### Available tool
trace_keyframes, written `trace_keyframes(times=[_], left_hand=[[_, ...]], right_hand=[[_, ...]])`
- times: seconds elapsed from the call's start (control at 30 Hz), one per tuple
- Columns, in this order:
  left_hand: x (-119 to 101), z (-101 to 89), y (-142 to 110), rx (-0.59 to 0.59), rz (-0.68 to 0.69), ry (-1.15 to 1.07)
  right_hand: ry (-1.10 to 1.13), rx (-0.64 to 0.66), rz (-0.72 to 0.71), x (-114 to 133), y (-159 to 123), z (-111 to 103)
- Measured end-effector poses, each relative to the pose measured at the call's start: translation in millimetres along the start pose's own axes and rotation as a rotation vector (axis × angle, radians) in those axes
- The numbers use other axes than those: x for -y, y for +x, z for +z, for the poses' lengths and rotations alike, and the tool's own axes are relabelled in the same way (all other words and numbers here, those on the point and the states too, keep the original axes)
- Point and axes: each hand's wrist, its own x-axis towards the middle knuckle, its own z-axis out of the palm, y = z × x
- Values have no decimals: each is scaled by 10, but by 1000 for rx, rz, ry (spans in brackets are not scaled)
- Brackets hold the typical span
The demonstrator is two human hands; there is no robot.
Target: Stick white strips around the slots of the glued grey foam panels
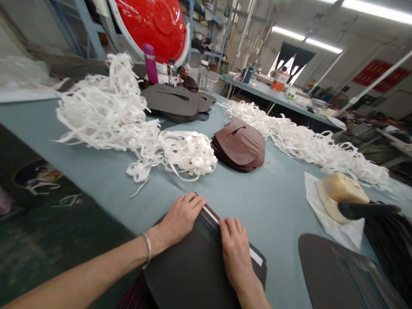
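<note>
A dark grey cut piece (pixel 193 266) lies at the near edge of the blue-grey table (pixel 277 201). A white strip (pixel 255 256) runs along its far edge. My left hand (pixel 180 219) lies flat on the piece, fingers stretched out over the strip's left end. My right hand (pixel 234 249) rests palm down beside it, fingers together and pressing on the strip. Neither hand grips anything.
A big tangle of white strips (pixel 119 116) lies ahead, another (pixel 305 141) runs along the right. A stack of brown pieces (pixel 240 146) and grey pieces (pixel 174 101) sit beyond. At right: a glue pot with brush (pixel 344 193) on paper, another dark piece (pixel 337 274). Bottles (pixel 150 63) stand behind.
</note>
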Motion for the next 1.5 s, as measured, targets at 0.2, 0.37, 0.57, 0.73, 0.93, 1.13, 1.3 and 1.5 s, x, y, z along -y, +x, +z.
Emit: trace_keyframes(times=[0.2, 0.37, 0.57, 0.73, 0.93, 1.13, 1.3, 1.5], left_hand=[[-27, -38, -22, 14, 5, 57], [46, 31, -47, -37, 26, 21], [-18, 37, -21, -61, 15, -9], [-522, -26, -19, 44, 104, -145], [-802, 149, -76, 98, 153, -172], [-733, 166, -93, 91, 183, -171], [-744, 142, -95, 80, 177, -178], [-736, 83, -92, 109, 160, -180]], right_hand=[[56, -27, -52, -507, -862, -214], [236, -6, 205, -548, -807, -275], [307, 69, 277, -546, -567, -228], [212, 51, 217, -558, -587, -165], [10, 80, 247, -536, -609, -92], [79, 88, 284, -566, -521, -104], [-35, 70, 182, -561, -446, -111], [-12, 95, 194, -523, -363, -106]])
